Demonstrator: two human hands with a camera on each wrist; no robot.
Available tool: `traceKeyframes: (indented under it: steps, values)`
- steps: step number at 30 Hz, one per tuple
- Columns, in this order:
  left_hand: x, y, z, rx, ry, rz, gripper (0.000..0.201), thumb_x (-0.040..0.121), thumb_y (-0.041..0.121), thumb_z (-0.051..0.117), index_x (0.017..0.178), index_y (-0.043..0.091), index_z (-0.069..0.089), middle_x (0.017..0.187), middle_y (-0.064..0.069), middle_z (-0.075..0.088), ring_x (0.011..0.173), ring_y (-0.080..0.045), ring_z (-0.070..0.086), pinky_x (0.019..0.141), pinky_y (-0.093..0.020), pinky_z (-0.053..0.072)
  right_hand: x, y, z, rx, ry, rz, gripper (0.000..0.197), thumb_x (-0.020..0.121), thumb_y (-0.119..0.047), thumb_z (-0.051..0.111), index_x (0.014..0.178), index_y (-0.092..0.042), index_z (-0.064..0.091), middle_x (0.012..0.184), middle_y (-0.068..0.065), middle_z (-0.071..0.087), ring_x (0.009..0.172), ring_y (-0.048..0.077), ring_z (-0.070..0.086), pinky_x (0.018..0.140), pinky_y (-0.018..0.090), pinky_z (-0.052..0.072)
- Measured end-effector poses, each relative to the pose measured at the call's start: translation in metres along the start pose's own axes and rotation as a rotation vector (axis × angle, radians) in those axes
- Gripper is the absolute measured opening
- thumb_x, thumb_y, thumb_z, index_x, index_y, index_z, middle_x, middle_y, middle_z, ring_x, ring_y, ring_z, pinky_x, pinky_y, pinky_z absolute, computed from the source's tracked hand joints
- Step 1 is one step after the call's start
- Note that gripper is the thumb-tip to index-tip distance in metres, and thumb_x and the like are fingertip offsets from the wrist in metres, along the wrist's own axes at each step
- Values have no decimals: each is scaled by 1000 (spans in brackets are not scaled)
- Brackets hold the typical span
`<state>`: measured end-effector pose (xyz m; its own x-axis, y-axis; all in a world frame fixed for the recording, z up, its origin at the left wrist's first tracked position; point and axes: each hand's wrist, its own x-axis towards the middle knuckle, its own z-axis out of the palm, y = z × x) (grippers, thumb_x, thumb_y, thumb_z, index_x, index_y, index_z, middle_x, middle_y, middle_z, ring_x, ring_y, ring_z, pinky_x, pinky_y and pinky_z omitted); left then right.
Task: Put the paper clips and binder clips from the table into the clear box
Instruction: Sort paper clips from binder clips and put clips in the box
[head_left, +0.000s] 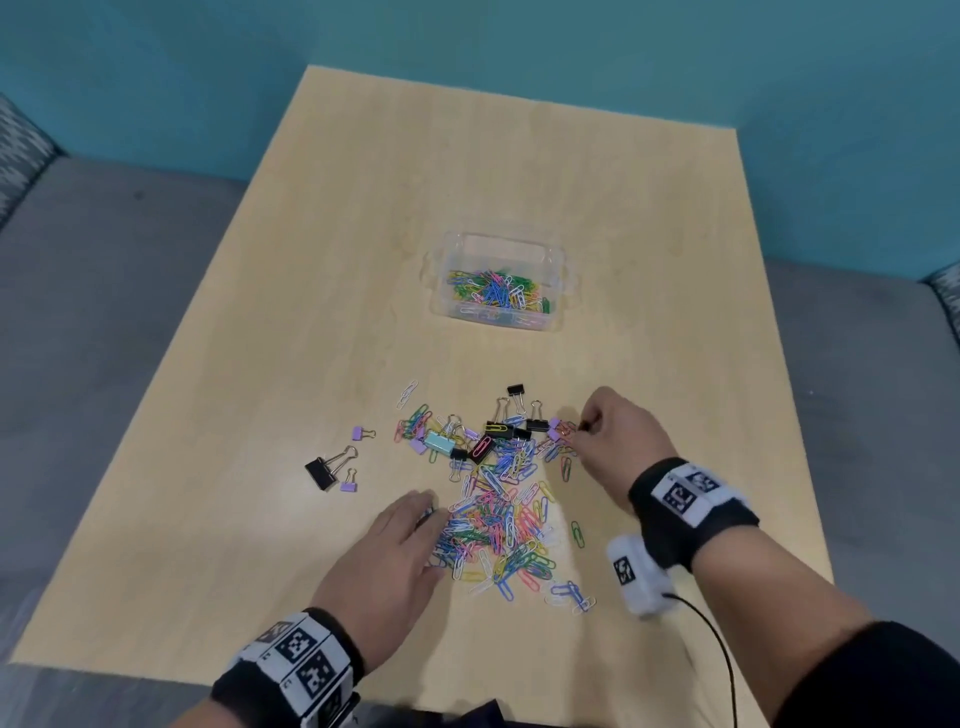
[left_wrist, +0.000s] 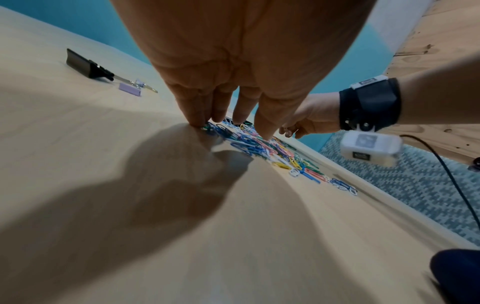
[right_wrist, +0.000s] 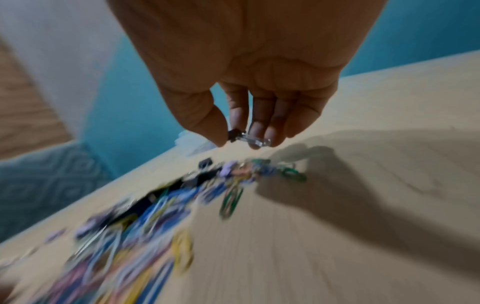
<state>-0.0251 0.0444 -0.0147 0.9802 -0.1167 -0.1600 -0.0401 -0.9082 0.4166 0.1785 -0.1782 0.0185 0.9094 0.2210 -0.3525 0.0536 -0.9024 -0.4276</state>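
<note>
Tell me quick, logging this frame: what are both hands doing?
Left hand: open, straight fingers resting on the paper clip pile.
Right hand: pinching a small black binder clip above the table.

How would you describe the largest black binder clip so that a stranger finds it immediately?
On the light wooden table, look left of the colourful paper clip pile. The large black binder clip lies there apart, beside a small purple binder clip. It is the biggest, with silver handles.

Left hand (head_left: 387, 558) flat, fingers straight; right hand (head_left: 618, 441) in pinching grip.
</note>
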Motion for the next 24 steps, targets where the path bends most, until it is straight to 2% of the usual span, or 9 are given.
traceKeyframes:
  steps: [2, 5, 6, 8, 10, 12, 15, 20, 24]
  values:
    - [0, 1, 0, 8, -1, 3, 49, 84, 36, 39, 128, 15, 50, 132, -7, 53, 124, -25, 50, 100, -38, 45, 16, 2, -9, 55, 24, 65, 7, 75, -20, 56, 81, -20, 52, 72, 1, 63, 68, 25, 60, 60, 34, 50]
    - [0, 1, -1, 19, -5, 10, 49, 86, 36, 38, 128, 15, 51, 133, -7, 53, 124, -24, 49, 100, -38, 45, 33, 6, -12, 53, 76, 37, 13, 85, -25, 56, 95, -17, 58, 92, 4, 62, 83, 26, 58, 70, 33, 47]
    - [0, 0, 0, 26, -6, 14, 48, 86, 36, 38, 127, 15, 51, 132, -7, 53, 124, -24, 49, 100, -37, 45, 34, 8, -11, 11, 100, -6, 17, 88, -24, 54, 101, -15, 59, 99, 5, 60, 88, 27, 56, 73, 35, 47]
    - [0, 0, 0, 20, -9, 15, 49, 85, 36, 39, 128, 15, 52, 132, -5, 53, 125, -21, 48, 104, -28, 39, 27, 12, -6, -189, 107, -169, 24, 87, -11, 49, 108, -14, 60, 106, 8, 56, 95, 28, 50, 76, 39, 47]
    - [-1, -1, 1, -10, 0, 13, 49, 85, 36, 40, 128, 15, 51, 133, -4, 50, 126, -19, 44, 106, -24, 30, 10, 17, 3, -419, 22, -370, 39, 81, -1, 47, 115, -16, 58, 107, 7, 54, 94, 28, 46, 75, 41, 46]
    - [-1, -2, 2, -20, 13, 21, 48, 85, 35, 41, 127, 14, 51, 133, -4, 49, 126, -18, 41, 106, -24, 27, -4, 24, 11, -496, -41, -447, 54, 75, 1, 48, 125, -19, 52, 109, 6, 54, 93, 28, 45, 74, 40, 46]
    - [-2, -2, 2, -16, 16, 35, 48, 85, 34, 41, 127, 13, 52, 133, -4, 48, 126, -18, 38, 106, -24, 26, -15, 35, 21, -467, -53, -379, 60, 73, 0, 49, 130, -16, 51, 110, 8, 55, 93, 30, 45, 75, 41, 47]
    - [-2, -2, 3, -5, 12, 32, 48, 86, 35, 40, 127, 13, 53, 132, -5, 49, 127, -19, 40, 105, -25, 28, -29, 35, 22, -293, -51, -224, 35, 86, -9, 46, 117, -18, 60, 100, 4, 55, 94, 27, 46, 76, 35, 40]
    - [-2, 0, 3, 13, 10, 32, 49, 85, 34, 40, 126, 12, 54, 132, -4, 49, 127, -18, 40, 105, -25, 27, -25, 29, 21, -378, -62, -288, 51, 81, -5, 44, 130, -20, 48, 106, 6, 51, 93, 28, 42, 72, 35, 37]
